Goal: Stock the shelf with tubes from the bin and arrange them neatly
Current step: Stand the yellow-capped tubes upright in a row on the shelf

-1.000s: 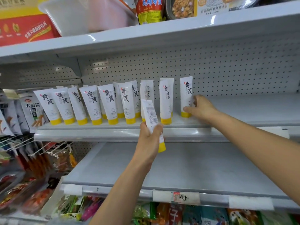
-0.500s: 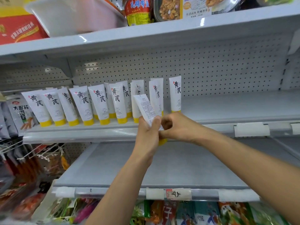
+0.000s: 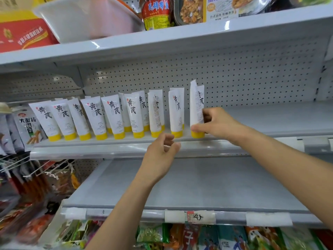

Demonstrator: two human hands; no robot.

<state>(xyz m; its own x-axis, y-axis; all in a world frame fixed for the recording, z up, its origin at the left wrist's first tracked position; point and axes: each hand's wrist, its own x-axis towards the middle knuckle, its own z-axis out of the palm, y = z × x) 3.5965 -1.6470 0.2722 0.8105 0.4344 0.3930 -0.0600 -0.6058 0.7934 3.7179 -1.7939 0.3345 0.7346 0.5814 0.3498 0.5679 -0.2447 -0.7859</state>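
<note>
Nearest to me, below the grey metal middle shelf, runs the front rail of a bare grey lower shelf with a white price label marked by hand. Under that rail I see coloured snack packets, blurred.

My left hand hangs just in front of the middle shelf's front edge, below the row of tubes. Its fingers are loosely curled and parted, holding nothing.

My right hand reaches over the middle shelf's front edge. Thumb and fingers pinch the lower part of a white plastic tube with a yellow cap, which stands cap down on the shelf at the right end of the row. This tube stands directly in front of another like it, whose black lettering shows behind its right edge.

Left of the held tube, along the same shelf, stands the row of white yellow-capped tubes, all cap down, some leaning left, several doubled front to back.

Behind the row rises a grey perforated back panel.

Above the middle shelf, the top shelf carries a white plastic bin, a red carton to its left and a red jar to its right.
</note>
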